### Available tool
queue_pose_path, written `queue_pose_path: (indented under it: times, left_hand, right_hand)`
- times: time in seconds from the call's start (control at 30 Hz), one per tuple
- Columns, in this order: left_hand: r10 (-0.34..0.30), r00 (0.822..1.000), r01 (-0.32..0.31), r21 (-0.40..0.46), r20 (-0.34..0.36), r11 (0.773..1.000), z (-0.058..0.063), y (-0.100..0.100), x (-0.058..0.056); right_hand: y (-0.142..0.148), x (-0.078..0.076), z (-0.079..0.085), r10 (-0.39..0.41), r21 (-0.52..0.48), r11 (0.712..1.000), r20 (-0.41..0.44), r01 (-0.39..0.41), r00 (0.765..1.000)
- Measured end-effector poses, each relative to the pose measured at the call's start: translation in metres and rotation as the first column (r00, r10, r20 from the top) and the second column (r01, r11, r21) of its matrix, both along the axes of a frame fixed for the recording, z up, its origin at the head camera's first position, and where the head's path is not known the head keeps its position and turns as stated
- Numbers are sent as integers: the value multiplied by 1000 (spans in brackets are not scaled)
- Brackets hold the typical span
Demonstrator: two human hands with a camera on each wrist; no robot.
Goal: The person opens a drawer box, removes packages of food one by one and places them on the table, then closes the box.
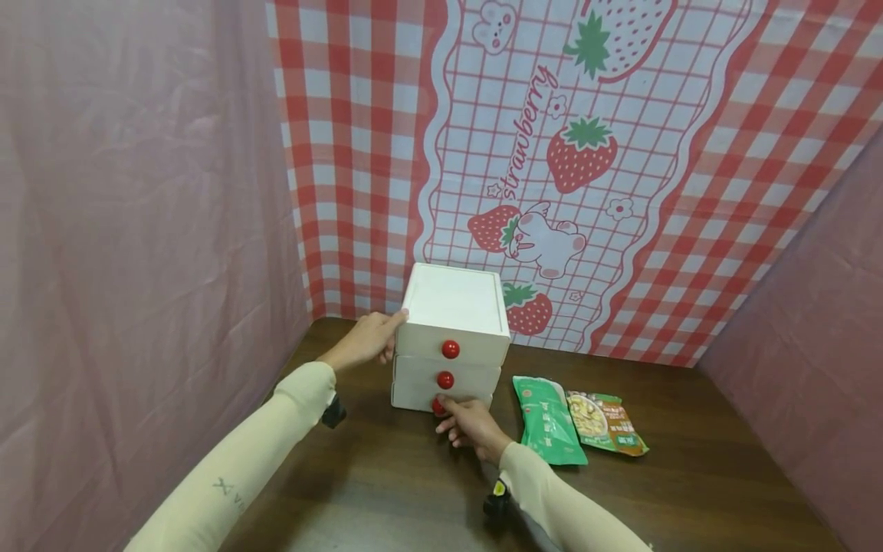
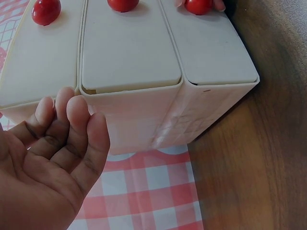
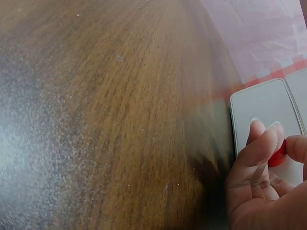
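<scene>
A small white cabinet (image 1: pixel 455 299) with three drawers stands on the table, a round red knob on each drawer front. Against its upper left edge rests my left hand (image 1: pixel 369 337), thumb at the top corner and fingers down along the side. The left wrist view shows that hand (image 2: pixel 57 153) with loosely bent fingers beside the side wall. My right hand (image 1: pixel 472 425) pinches the bottom drawer's red knob (image 3: pixel 278 154) between thumb and fingers. All three drawers look closed; the middle knob (image 1: pixel 445 379) and top knob (image 1: pixel 451 349) are untouched.
Right of the cabinet, a green packet (image 1: pixel 548 422) lies flat on the brown wooden table (image 1: pixel 386 491). Beside it is a brown and green food packet (image 1: pixel 607 422). A strawberry-print checked cloth (image 1: pixel 524 153) hangs behind, with pink curtains (image 1: pixel 152 230) at both sides.
</scene>
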State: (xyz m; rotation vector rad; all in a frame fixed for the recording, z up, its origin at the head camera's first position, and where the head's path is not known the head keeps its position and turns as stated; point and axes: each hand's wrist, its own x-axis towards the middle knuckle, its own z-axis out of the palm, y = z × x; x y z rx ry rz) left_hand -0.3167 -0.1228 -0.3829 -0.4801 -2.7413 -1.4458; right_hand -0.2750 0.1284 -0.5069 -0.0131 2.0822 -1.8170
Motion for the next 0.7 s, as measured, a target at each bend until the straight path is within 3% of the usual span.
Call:
queue_pose_path:
  times: [0.7]
  left_hand:
    - [-20,1000,20,-14,-2,1000,1,0,1]
  right_hand:
    - [-1,4,1,1,-10,1000,-14,-1,1000]
